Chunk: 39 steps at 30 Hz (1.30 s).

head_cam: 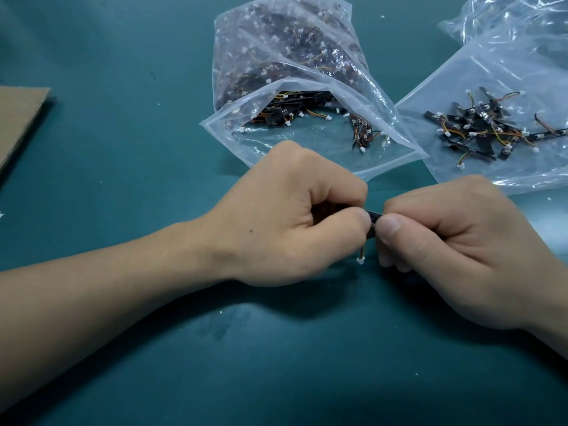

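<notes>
Pinching 1 small black strip [374, 217] between them, the left hand [285, 219] and right hand [455, 241] grip its ends, near the bench's [123, 149] middle, its white connector [360, 260] dangling

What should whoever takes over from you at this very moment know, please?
Left hand: fingers pinch one end of a small black strip.
Right hand: pinches the other end; the strip's wire with a white connector hangs below.
The open bag behind the hands holds many such strips; a loose pile lies on the flat bag to the right.
Done: probably that pile. Left: this strip, then the bagful.
</notes>
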### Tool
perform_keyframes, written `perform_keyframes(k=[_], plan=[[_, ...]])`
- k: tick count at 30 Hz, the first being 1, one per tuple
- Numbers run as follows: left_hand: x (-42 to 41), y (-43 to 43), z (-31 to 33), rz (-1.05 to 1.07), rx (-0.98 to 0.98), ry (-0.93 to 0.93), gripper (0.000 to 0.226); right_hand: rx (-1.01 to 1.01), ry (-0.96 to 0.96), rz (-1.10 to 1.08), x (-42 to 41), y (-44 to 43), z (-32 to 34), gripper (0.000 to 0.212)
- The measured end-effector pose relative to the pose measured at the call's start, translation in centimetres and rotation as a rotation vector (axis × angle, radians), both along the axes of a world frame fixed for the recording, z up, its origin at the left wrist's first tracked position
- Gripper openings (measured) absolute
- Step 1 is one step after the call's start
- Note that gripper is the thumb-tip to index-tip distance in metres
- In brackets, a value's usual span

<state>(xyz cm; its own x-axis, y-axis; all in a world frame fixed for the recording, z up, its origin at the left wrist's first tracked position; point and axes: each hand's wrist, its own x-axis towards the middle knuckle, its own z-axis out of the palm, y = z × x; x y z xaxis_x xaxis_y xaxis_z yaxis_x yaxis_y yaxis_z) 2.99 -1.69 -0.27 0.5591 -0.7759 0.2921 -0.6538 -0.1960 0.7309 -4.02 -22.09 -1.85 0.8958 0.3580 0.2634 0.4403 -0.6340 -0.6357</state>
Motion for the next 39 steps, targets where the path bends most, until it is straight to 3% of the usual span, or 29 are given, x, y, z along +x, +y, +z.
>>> perform_keyframes(k=[7,16,24,26,28,30,32,36,39], plan=[[-0.2,-0.1,-0.1,0.061,-0.075,-0.009,0.039,0.234,0.001,-0.137,-0.1,0.3,-0.1,0.018],[-0.2,0.0,-0.2,0.109,-0.147,0.047,0.035,0.191,0.079,-0.069,-0.2,0.3,0.0,0.026],[0.1,0.0,-0.2,0.056,-0.083,0.129,0.035,0.11,0.085,0.033,-0.1,-0.3,0.2,0.039],[0.1,-0.1,-0.3,0.108,-0.124,0.168,0.038,0.224,0.089,-0.048,-0.1,-0.2,-0.1,0.04],[0.3,-0.3,-0.4,0.194,-0.172,0.234,0.037,0.47,0.089,-0.207,0.0,0.0,0.0,0.043],[0.5,-0.4,-0.5,0.246,-0.162,0.243,0.029,0.603,0.092,-0.349,0.2,0.3,0.3,0.057],[0.5,-0.3,-0.4,0.226,-0.08,0.159,0.022,0.441,0.03,-0.353,0.2,0.6,0.4,0.069],[-0.8,-0.2,-0.4,0.084,0.209,-0.159,0.009,-0.069,-0.149,-0.099,-0.4,1.1,0.0,0.055],[-1.3,-0.3,-0.3,0.046,0.389,-0.375,0.027,-0.048,-0.172,-0.101,-0.3,1.0,0.0,0.051]])
